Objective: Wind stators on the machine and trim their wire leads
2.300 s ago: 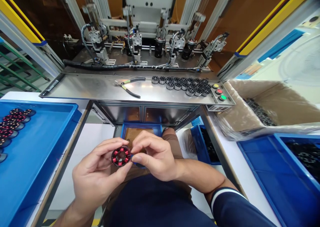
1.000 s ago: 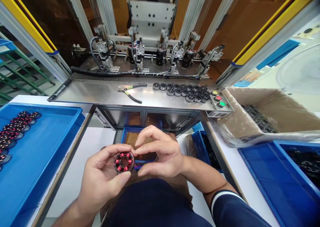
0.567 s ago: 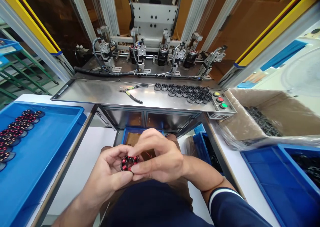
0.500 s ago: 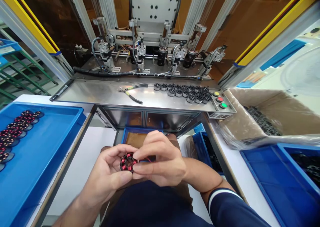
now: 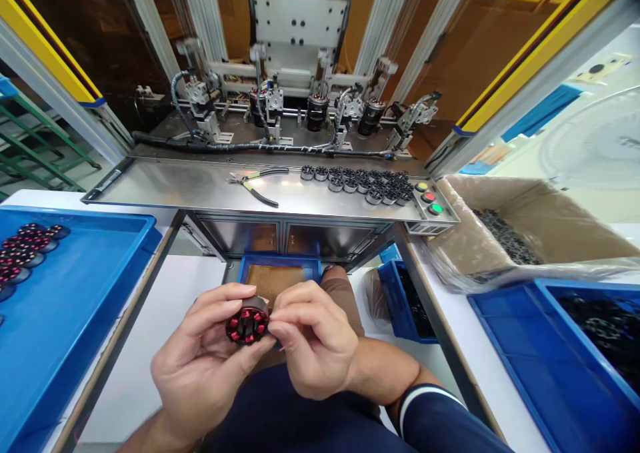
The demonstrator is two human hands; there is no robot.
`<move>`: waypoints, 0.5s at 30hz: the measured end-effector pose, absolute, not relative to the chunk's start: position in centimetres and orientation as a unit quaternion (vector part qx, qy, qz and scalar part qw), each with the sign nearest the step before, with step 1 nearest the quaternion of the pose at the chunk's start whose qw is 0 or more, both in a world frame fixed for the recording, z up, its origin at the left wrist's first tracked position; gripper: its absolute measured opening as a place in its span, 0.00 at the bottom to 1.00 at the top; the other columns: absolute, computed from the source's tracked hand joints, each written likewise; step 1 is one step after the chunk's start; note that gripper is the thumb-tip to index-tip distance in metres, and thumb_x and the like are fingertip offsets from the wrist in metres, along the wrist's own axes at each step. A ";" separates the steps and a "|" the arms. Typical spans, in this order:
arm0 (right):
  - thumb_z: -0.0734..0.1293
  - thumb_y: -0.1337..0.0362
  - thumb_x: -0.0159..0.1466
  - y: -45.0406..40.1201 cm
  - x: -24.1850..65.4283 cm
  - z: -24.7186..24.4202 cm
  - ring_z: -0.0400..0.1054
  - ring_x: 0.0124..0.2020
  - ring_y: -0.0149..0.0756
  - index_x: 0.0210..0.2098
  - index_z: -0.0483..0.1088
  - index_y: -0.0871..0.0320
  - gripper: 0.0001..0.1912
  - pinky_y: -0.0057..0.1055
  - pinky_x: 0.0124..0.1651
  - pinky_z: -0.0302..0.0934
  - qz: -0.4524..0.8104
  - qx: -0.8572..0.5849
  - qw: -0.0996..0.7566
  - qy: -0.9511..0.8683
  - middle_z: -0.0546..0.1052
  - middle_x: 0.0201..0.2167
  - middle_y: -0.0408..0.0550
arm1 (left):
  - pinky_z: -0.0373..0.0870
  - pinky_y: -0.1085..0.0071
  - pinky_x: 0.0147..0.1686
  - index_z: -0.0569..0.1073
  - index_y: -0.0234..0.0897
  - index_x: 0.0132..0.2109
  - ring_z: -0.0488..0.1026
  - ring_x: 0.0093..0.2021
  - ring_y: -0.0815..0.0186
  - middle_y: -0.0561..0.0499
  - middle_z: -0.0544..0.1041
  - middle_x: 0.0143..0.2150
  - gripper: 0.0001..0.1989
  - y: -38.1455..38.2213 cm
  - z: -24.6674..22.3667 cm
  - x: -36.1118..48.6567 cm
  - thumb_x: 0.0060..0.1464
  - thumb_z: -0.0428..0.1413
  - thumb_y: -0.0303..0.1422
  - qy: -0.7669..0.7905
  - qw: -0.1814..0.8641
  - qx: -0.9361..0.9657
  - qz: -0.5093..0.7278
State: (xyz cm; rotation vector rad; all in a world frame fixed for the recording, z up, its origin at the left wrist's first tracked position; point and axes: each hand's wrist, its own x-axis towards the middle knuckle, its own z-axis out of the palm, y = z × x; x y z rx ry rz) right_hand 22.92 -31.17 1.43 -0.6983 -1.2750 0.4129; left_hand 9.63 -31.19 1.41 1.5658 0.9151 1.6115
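Note:
My left hand (image 5: pixel 197 353) is wrapped round a motor stator (image 5: pixel 247 324), a round black core with red wire coils. Its coil face is turned toward me, tilted, and its dark side wall shows above. At the stator's right edge my right hand (image 5: pixel 317 343) is closed in a pinch. A short bit of red wire (image 5: pixel 281 348) pokes out below those fingertips; how much of it they cover is hidden. Both hands are above my lap, in front of the machine's steel ledge (image 5: pixel 165 186).
Cutting pliers (image 5: pixel 257 185) and several black ring-shaped cores (image 5: pixel 350 183) lie on the ledge, left of coloured buttons (image 5: pixel 429 198). Wound stators sit in the blue tray (image 5: pixel 100 273) at left. A plastic-lined carton (image 5: pixel 575 233) and blue bin (image 5: pixel 520 333) of black parts stand at right.
The stator has turned in my left hand, so its side wall now shows. My right hand has dropped slightly and its fingers have curled in tighter. The view has shifted a little.

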 end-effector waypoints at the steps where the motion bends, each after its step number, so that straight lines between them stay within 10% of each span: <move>1: 0.67 0.65 0.68 -31.2 22.7 1.3 0.71 0.28 0.34 0.36 0.75 0.57 0.05 0.31 0.30 0.70 0.218 -0.327 0.727 -0.563 0.75 0.27 0.48 | 0.81 0.75 0.42 0.77 0.44 0.48 0.80 0.47 0.65 0.51 0.80 0.49 0.25 -31.2 1.4 9.8 0.43 0.68 0.18 0.356 0.348 0.601 0.626; 8: 0.66 0.65 0.69 -29.9 23.3 0.4 0.70 0.30 0.33 0.35 0.72 0.58 0.06 0.31 0.33 0.69 0.218 -0.305 0.709 -0.597 0.75 0.28 0.48 | 0.80 0.71 0.44 0.73 0.47 0.54 0.79 0.50 0.59 0.47 0.76 0.55 0.30 -30.7 1.1 9.3 0.44 0.72 0.33 0.346 0.515 0.536 0.573; 15: 0.66 0.68 0.68 -28.9 24.9 0.9 0.70 0.30 0.32 0.36 0.72 0.60 0.04 0.28 0.32 0.68 0.173 -0.280 0.664 -0.671 0.75 0.29 0.49 | 0.76 0.72 0.33 0.72 0.45 0.55 0.77 0.31 0.65 0.49 0.77 0.34 0.18 -29.9 0.2 7.5 0.60 0.58 0.45 0.290 0.663 0.541 0.430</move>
